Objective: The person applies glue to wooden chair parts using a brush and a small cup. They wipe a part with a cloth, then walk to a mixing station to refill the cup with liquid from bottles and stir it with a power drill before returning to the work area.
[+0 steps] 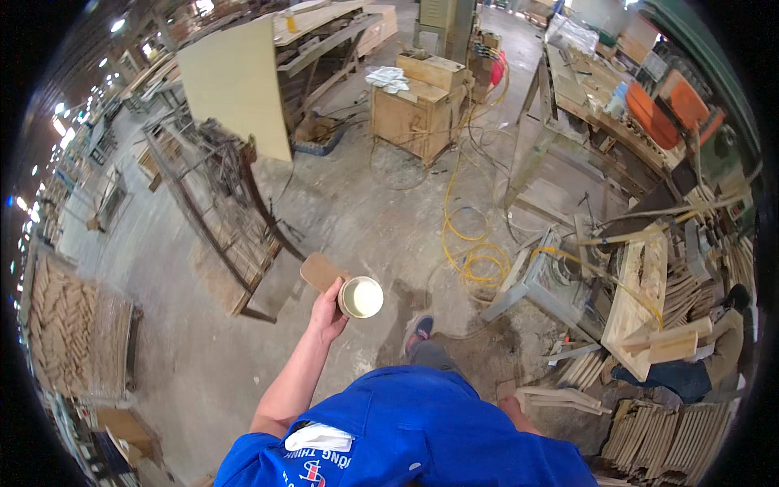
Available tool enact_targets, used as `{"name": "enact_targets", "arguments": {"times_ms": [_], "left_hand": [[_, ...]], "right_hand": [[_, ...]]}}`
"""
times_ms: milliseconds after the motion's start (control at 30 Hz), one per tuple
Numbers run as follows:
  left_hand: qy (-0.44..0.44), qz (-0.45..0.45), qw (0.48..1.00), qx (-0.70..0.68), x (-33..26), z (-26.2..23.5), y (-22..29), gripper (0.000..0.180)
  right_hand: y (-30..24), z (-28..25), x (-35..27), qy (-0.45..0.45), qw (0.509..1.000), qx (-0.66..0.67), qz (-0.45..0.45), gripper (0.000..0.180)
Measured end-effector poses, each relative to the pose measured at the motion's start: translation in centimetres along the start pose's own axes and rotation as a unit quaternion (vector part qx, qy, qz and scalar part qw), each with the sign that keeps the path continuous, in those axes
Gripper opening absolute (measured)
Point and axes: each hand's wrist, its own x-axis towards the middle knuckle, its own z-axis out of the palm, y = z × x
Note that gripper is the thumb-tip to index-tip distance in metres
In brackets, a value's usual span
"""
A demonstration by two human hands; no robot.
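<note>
My left hand [327,314] is closed round a small round tub [363,297] with white stuff inside, held out in front of me. A flat brown piece with rounded corners [322,272] sticks out past the fingers on the tub's far left side; the hand seems to hold it too. My right hand [510,402] is low beside my blue shirt, mostly foreshortened, and its fingers cannot be made out. Several pale wooden slats [564,398] show right next to it; whether the hand touches them I cannot tell.
A metal rack [215,215] stands ahead left. Yellow hose [487,261] coils on the floor ahead right, near a grey metal stand [544,280]. A wooden cabinet [414,114] and a workbench [600,97] are farther off. Another person [690,369] is at the right among stacked wood.
</note>
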Motion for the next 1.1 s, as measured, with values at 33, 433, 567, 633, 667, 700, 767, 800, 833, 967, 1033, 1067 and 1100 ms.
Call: {"name": "enact_targets", "arguments": {"times_ms": [33, 433, 567, 633, 667, 700, 767, 800, 833, 967, 1033, 1067, 1100], "left_hand": [[-0.018, -0.013, 1.0, 0.006, 3.0, 1.4, 0.9, 0.032], [-0.004, -0.084, 0.985, -0.152, 29.2, 11.1, 12.1, 0.035], [0.014, -0.012, 0.981, -0.192, 37.3, 10.6, 17.1, 0.035], [0.042, -0.006, 0.978, -0.204, 41.4, 10.8, 20.0, 0.036], [0.051, -0.004, 0.977, -0.207, 43.7, 11.2, 21.7, 0.036], [0.056, 0.001, 0.978, -0.203, 46.0, 11.2, 23.6, 0.037], [0.014, -0.007, 0.978, -0.206, 51.2, 12.2, 27.2, 0.038], [-0.003, 0.005, 0.976, -0.219, 53.6, 12.3, 28.9, 0.038], [-0.012, 0.007, 0.979, -0.204, 55.9, 13.5, 30.7, 0.038], [0.008, 0.001, 0.985, -0.172, 64.2, 16.9, 37.6, 0.036], [-0.004, 0.0, 0.987, -0.159, 67.9, 17.4, 40.2, 0.034], [-0.011, 0.001, 0.988, -0.151, 69.8, 17.9, 41.5, 0.033], [-0.004, 0.0, 0.989, -0.149, 71.8, 18.3, 42.8, 0.034]], "right_hand": [[-0.6, -0.7, 0.1, -0.002, 0.999, -0.012, 0.032, 0.015], [-38.7, -14.0, 30.8, 0.078, 0.945, -0.064, -0.311, 0.022], [-60.7, -18.6, 35.9, 0.092, 0.918, -0.025, -0.385, 0.025], [-67.7, -18.6, 38.0, 0.035, 0.922, 0.07, -0.379, 0.024], [-70.3, -18.7, 39.0, 0.011, 0.92, 0.121, -0.373, 0.023], [-71.6, -18.3, 40.3, 0.012, 0.919, 0.097, -0.381, 0.022], [-71.9, -17.9, 43.3, 0.026, 0.918, 0.042, -0.394, 0.022], [-72.4, -17.7, 43.8, 0.014, 0.929, -0.006, -0.37, 0.022], [-71.6, -17.1, 44.1, -0.001, 0.942, -0.047, -0.333, 0.024], [-68.9, -17.0, 44.9, -0.1, 0.97, -0.115, -0.191, 0.023], [-68.4, -17.1, 45.2, -0.131, 0.976, -0.137, -0.109, 0.024], [-68.9, -17.2, 45.5, -0.149, 0.976, -0.144, -0.072, 0.024], [-70.0, -17.4, 46.2, -0.158, 0.975, -0.146, -0.055, 0.024]]}}
